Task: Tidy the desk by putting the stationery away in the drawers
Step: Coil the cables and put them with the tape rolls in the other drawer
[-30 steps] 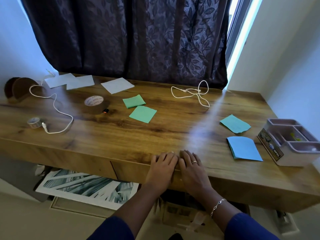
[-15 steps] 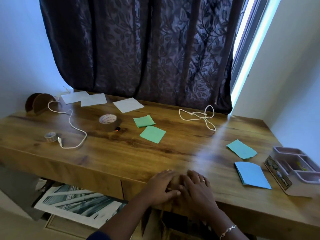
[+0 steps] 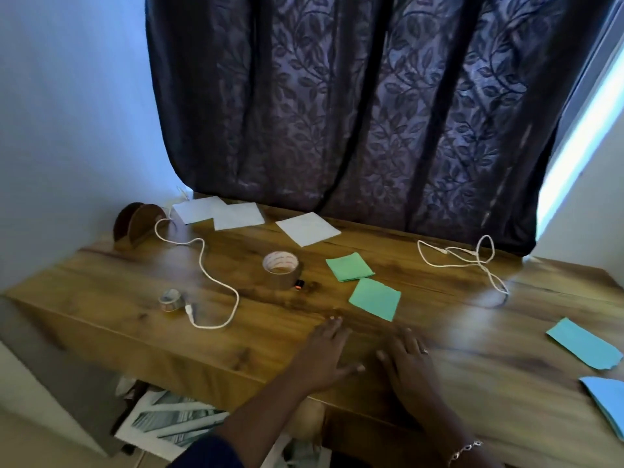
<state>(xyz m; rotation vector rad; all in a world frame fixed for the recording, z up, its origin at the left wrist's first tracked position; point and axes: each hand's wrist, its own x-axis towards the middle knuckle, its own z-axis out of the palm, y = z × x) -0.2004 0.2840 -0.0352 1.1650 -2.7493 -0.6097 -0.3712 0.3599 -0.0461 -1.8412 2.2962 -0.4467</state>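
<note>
Broadly, the wooden desk point(image 3: 135, 298) carries all the stationery, none of it put away, and no drawer shows open along its front face. Both hands lie flat on the top near the front edge, the left hand point(image 3: 326, 356) and the right hand point(image 3: 407, 363) side by side, fingers straight and holding nothing. The white sheets point(image 3: 307, 228) at the back, the green paper squares point(image 3: 374, 298) in the middle and the teal sheet point(image 3: 582, 346) at the right look light and limp. I judge they want lifting by a corner and then stacking. The brown packing tape roll point(image 3: 282, 269) is stiff and probably the weightiest piece, easily pinched through its core. The white cable point(image 3: 216, 288) beside it is floppy and best gathered in loops. The small tape roll point(image 3: 171, 299) near its plug end takes a fingertip pinch.
</note>
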